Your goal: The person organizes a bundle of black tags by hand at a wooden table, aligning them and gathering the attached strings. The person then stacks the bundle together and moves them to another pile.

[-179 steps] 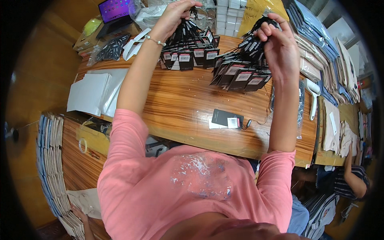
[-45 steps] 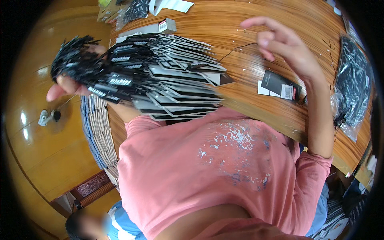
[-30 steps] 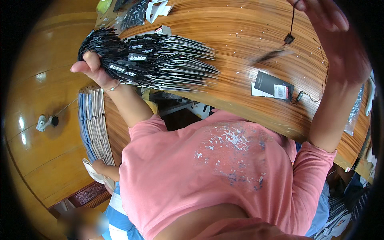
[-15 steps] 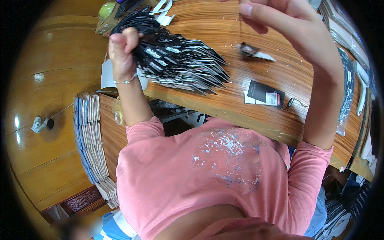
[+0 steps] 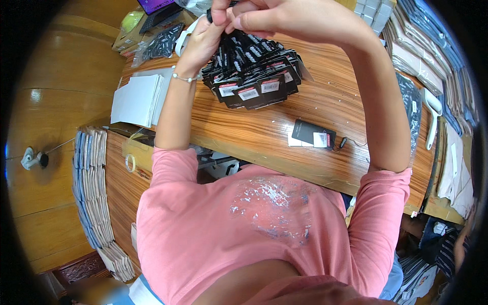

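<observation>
A thick bunch of black hang tags [image 5: 254,84] with white labels dangles over the table, gathered at its top by the strings. My left hand [image 5: 203,44] is closed around those strings. Beside it, my right hand [image 5: 262,18] has its fingers pinched together at the top of the bunch, touching the left fingers. What the right fingertips hold is too small and covered to make out. Nearer me, one black hang tag [image 5: 309,132] lies on the wooden table [image 5: 239,129] with a white card beneath it and its cord stretched to the right.
White paper sheets [image 5: 134,99] lie left of the bunch, near a bag of black items [image 5: 162,43] and a laptop [image 5: 152,6]. Folded garments are stacked at right [image 5: 412,56] and far left [image 5: 94,188]. A white scoop-shaped tool [image 5: 432,109] lies at right.
My right hand has come left from above the table's right side to the top of the bunch. The bunch now hangs vertically, labels facing me; the blurred tag at centre right is gone from there.
</observation>
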`<state>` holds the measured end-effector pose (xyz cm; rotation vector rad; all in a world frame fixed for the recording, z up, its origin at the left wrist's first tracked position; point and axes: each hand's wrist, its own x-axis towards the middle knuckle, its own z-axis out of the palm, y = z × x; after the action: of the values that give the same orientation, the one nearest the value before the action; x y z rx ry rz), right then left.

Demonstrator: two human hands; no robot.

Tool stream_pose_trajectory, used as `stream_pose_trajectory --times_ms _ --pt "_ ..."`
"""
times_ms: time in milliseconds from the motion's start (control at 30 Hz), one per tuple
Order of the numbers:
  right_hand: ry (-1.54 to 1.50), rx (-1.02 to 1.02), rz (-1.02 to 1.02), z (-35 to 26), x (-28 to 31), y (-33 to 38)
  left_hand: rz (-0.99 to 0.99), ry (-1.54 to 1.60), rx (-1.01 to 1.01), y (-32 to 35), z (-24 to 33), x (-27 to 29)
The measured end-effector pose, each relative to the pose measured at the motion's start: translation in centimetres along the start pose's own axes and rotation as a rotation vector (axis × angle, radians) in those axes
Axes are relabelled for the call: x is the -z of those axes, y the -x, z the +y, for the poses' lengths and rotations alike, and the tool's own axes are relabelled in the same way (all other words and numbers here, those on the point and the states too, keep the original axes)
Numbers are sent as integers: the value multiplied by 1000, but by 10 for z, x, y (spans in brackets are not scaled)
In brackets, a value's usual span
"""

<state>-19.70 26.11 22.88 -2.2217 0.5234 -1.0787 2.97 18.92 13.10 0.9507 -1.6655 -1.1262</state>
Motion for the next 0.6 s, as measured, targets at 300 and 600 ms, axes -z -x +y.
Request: stream_pose_trajectory --times_ms 300,600 --pt "10 -8 -356 10 35 -48 -115 -36 -400 -28 24 -53" --pt "81 -313 -284 36 29 -54 -109 206 -342 -31 13 -59"
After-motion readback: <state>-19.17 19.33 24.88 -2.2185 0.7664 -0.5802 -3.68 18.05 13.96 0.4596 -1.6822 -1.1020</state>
